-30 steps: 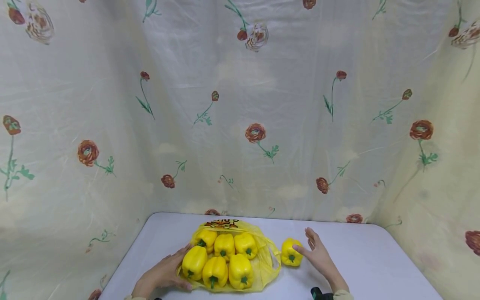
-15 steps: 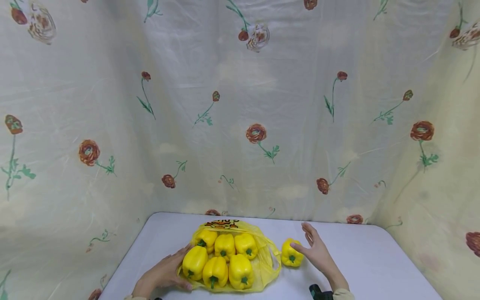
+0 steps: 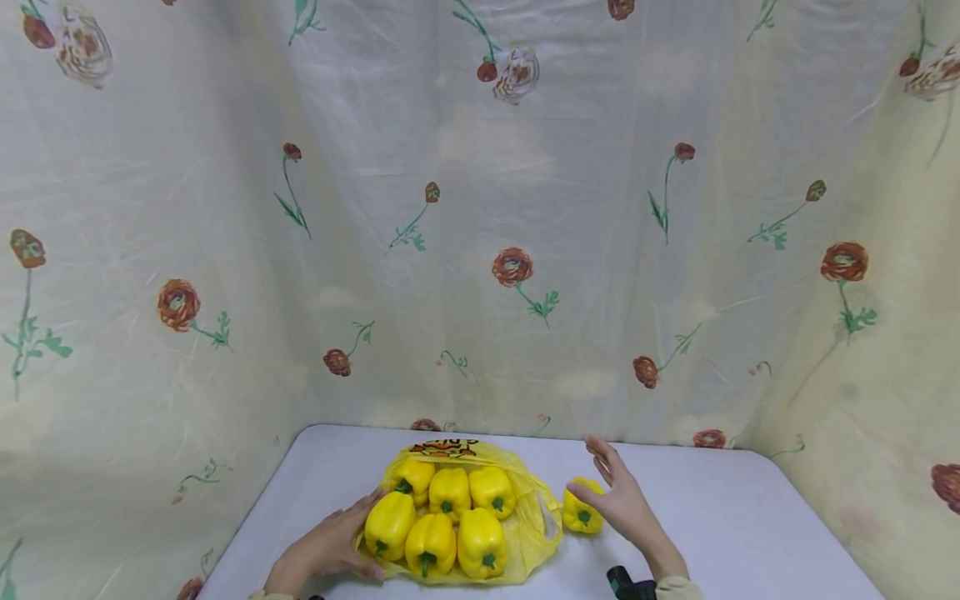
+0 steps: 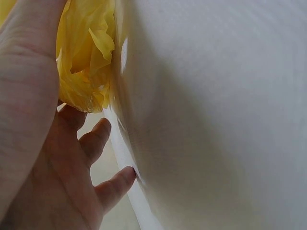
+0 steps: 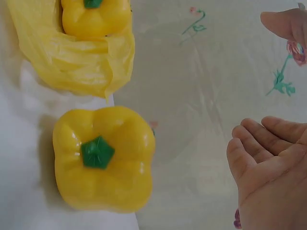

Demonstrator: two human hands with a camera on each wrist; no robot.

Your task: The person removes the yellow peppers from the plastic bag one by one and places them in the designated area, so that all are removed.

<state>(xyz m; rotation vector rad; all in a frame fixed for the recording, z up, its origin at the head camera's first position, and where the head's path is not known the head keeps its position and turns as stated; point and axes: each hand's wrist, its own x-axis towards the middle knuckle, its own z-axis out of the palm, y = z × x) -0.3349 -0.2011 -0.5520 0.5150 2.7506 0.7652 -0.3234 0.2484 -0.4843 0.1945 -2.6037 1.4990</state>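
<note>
Several yellow bell peppers (image 3: 430, 542) with green stems sit in two rows on a thin yellow plastic bag (image 3: 536, 546). My left hand (image 3: 330, 542) lies along the bag's left side, thumb toward the front and fingers spread toward the back. In the left wrist view, crumpled bag plastic (image 4: 91, 57) is right at the palm and fingers of that hand. To the right of the bag, a single yellow bell pepper (image 5: 103, 163) stands on the table. Fingers extended and thumb apart, my right hand (image 3: 626, 504) hovers over it, partly covering it in the head view.
All of this is on a white table (image 3: 720, 517) with rounded far corners. A flower-printed curtain (image 3: 480, 333) hangs behind it and at both sides. The bag's handle loop (image 3: 551, 517) reaches close to the single pepper.
My right hand has shifted left and slightly away from me, over the single pepper. The left hand, bag and peppers hold their places.
</note>
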